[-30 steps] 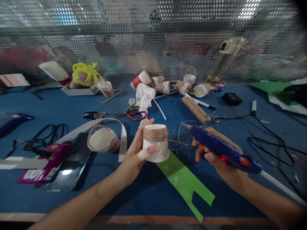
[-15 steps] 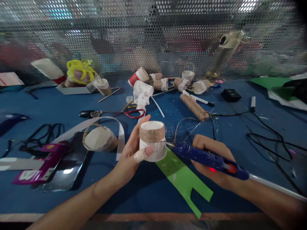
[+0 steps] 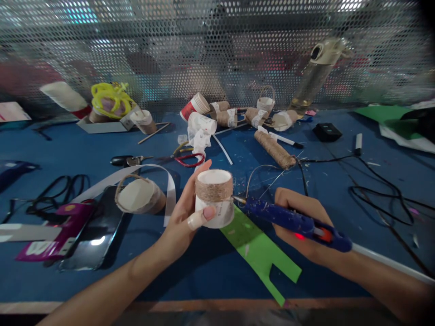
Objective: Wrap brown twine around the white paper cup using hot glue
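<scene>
My left hand (image 3: 185, 217) grips a white paper cup (image 3: 215, 199), held bottom-up above the blue table, with brown twine wound round its upper part. My right hand (image 3: 299, 222) is closed on a blue hot glue gun (image 3: 292, 222). The gun's nozzle touches the cup's right side at the lower edge of the twine band. A loose strand of twine loops from the cup toward a twine spool (image 3: 274, 149) lying behind.
A green paper strip (image 3: 261, 253) lies under my hands. A twine-wrapped cup with a handle (image 3: 139, 197) and a black phone (image 3: 95, 235) sit to the left. Scissors (image 3: 186, 159), several paper cups (image 3: 204, 122), cables (image 3: 384, 194) and a perforated metal screen (image 3: 217, 54) lie behind.
My right hand brought the glue gun down and left until its nozzle reached the cup. The cup in my left hand shifted slightly left and up.
</scene>
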`<state>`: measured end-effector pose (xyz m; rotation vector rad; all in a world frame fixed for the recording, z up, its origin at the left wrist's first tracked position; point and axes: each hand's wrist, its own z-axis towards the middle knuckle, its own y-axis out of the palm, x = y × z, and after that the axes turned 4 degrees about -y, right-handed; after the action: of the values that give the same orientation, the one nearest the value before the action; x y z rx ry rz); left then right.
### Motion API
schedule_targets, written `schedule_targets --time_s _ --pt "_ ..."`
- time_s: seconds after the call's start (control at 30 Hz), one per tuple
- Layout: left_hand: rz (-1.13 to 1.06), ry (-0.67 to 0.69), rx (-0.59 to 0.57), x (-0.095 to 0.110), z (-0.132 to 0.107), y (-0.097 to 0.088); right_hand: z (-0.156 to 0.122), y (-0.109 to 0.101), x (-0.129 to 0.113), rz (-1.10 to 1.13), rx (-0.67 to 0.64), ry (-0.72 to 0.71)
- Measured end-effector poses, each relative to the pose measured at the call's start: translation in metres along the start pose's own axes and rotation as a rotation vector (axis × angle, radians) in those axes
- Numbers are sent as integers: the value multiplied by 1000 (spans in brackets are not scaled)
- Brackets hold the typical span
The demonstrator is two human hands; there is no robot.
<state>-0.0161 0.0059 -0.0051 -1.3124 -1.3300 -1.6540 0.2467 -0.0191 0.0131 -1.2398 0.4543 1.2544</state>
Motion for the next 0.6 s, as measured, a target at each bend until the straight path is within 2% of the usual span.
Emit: schedule_targets --time_s 0.23,0.6 --pt "64 14 -33 -6 0 -6 0 1 -2 -31 -16 -38" --pt "69 31 -20 -2 1 -2 -1 1 -1 -87 1 -29"
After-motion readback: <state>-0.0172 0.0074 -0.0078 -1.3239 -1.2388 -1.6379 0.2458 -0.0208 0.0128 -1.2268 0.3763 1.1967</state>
